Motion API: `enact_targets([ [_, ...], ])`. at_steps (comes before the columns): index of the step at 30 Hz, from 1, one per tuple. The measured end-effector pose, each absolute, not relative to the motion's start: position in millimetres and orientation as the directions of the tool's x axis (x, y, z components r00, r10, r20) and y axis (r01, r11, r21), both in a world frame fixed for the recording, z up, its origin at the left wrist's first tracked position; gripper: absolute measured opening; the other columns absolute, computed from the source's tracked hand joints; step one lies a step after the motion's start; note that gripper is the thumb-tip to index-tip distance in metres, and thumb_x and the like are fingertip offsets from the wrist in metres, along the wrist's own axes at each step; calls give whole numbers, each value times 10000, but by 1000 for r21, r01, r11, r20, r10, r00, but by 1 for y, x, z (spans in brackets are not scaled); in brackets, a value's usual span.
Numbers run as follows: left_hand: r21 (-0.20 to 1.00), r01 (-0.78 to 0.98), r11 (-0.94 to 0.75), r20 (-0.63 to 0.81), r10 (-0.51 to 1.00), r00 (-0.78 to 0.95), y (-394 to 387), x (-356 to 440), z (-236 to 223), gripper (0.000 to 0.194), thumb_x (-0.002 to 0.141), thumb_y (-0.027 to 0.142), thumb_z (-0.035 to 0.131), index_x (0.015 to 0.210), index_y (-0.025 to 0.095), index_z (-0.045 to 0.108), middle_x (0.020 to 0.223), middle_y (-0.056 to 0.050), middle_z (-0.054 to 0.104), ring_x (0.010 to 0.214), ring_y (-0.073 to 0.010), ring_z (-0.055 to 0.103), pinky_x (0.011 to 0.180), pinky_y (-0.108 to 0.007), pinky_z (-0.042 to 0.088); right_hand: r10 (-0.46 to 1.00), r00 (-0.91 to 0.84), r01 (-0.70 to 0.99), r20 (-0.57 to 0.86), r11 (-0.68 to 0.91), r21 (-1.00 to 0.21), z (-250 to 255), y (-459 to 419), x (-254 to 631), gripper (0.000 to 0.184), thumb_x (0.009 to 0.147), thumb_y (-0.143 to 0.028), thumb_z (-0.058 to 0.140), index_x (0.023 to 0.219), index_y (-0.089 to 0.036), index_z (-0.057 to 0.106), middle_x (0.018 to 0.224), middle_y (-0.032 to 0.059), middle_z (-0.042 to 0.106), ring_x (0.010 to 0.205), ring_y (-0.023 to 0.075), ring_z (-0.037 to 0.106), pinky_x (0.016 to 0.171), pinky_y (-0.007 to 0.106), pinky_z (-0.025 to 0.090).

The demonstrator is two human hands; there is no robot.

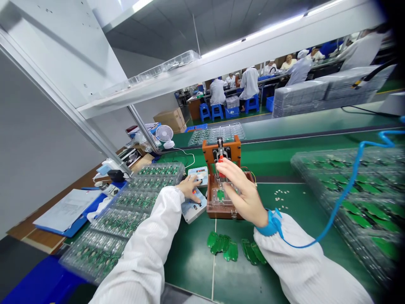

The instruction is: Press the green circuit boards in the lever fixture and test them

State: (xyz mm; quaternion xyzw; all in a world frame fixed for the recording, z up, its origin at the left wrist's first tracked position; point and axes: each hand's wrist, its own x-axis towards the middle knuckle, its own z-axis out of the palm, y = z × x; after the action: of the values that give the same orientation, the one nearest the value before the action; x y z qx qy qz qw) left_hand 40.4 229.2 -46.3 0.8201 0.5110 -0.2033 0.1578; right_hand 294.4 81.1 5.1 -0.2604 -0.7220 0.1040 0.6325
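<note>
My right hand (241, 193) grips the red handle (220, 168) of a brown-framed test clamp fixture (221, 151). Under that hand, a green circuit board (220, 195) lies in the fixture's clear base. My left hand (190, 188) rests on a white control box (193, 207), fingers over its buttons. In front of the fixture, several green circuit boards (223, 247) lie overlapping on the green mat (190, 257). A blue wrist strap (268, 223) circles my right wrist, and its coiled blue cord (344, 198) runs up to the right.
Clear trays of green boards (126, 207) stand to the left, and more (348, 198) lie to the right. Small white parts (281, 194) are scattered on the mat. A blue clipboard (68, 211) lies far left. Co-workers in white sit at benches beyond wrapped stacks (325, 90).
</note>
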Motion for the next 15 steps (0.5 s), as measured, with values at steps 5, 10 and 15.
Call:
enact_targets([
  [5,14,915,-404,-503,788,356,226,31,-39,1332,598,685,839,1655,209,182,1732,-138,3,1568,-477,-55,1271,-617,118,495,-62,231,867,852,-470,4,81,294,629,1014,-35,483,1529,-396,484,1532,-29,561,1502,240,425,1236,491,438],
  [10,-43,913,-405,-571,760,310,226,31,-38,1427,521,754,832,1660,250,136,1734,-111,-19,1573,-468,-46,1258,-648,131,502,-67,230,863,849,-476,5,81,294,605,1024,-46,473,1530,-377,488,1543,-13,548,1505,253,420,1233,508,439],
  [15,-98,907,-410,-590,758,278,222,39,-32,1444,521,756,831,1663,244,111,1731,-107,-57,1572,-465,-69,1257,-651,127,509,-69,229,858,845,-483,5,80,293,613,1025,-46,471,1531,-392,482,1552,-26,537,1515,255,402,1239,509,431],
])
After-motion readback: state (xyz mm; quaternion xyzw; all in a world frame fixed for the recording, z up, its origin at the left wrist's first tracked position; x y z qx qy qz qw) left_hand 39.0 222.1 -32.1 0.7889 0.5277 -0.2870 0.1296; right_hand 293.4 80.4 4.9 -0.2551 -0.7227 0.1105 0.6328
